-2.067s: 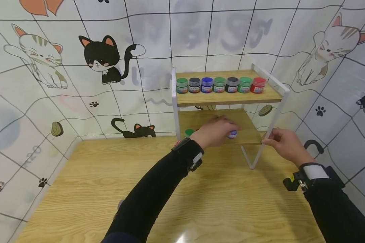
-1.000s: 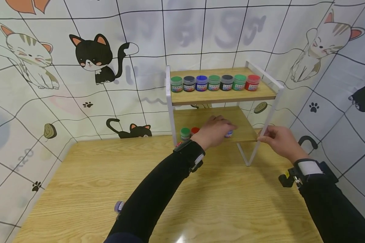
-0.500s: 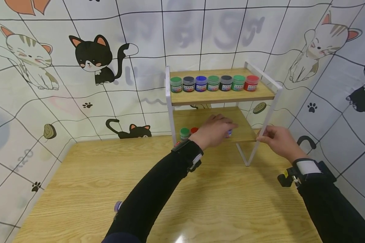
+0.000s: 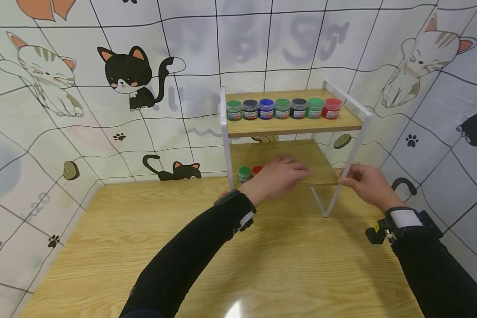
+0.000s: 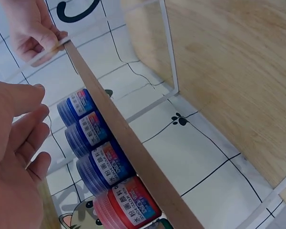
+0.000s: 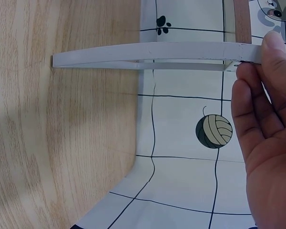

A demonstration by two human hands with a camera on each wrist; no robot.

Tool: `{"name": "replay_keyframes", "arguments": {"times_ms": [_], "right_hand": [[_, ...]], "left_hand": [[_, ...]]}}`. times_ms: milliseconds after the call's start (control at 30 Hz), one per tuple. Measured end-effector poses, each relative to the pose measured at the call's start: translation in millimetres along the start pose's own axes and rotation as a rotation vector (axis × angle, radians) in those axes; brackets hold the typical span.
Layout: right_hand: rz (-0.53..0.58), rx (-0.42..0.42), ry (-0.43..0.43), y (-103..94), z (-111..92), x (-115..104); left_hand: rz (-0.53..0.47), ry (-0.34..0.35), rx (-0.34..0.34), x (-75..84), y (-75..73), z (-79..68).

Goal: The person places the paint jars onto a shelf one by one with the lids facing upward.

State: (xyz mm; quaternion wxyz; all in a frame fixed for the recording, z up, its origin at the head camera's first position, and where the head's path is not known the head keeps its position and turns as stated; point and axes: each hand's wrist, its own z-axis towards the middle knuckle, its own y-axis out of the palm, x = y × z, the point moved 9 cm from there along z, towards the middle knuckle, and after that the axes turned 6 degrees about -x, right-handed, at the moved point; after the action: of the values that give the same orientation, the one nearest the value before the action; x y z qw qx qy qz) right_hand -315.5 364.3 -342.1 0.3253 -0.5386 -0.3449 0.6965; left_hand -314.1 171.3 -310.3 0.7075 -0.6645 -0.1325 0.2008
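Observation:
My left hand (image 4: 277, 177) is in front of the lower board of a two-tier wooden shelf (image 4: 294, 131), its fingers loosely bent and holding nothing. In the left wrist view, a row of paint jars stands on that board beside the hand: a blue jar (image 5: 75, 106) at the end, a second blue jar (image 5: 87, 133), a third blue jar (image 5: 105, 167) and a red jar (image 5: 127, 204). The head view shows a green-lidded jar (image 4: 244, 174) at the row's left; the hand hides the blue ones. My right hand (image 4: 366, 185) pinches the white side frame (image 6: 157, 51) by the lower board's end.
Several paint jars line the upper board, from a green jar (image 4: 234, 110) at the left to a red jar (image 4: 331, 108) at the right. A wooden table (image 4: 206, 256) lies under the shelf. A cat-print covering (image 4: 198, 57) hangs behind.
My left hand has let go of the blue jar at the row's right end and drawn back slightly. The loose jar on the table is now hidden by my left arm. My right hand keeps its hold.

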Motion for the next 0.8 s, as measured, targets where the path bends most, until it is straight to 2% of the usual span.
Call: {"name": "replay_keyframes", "arguments": {"times_ms": [567,800], "right_hand": [[0.0,0.007,0.008,-1.2,-1,2],[-0.008,-0.004,0.025,0.3,0,1]], "left_hand": [[-0.048,0.162,-0.123,42.4,15.1,-38.1],[-0.094,0.207,-0.201,49.4,32.6,-56.3]]}}
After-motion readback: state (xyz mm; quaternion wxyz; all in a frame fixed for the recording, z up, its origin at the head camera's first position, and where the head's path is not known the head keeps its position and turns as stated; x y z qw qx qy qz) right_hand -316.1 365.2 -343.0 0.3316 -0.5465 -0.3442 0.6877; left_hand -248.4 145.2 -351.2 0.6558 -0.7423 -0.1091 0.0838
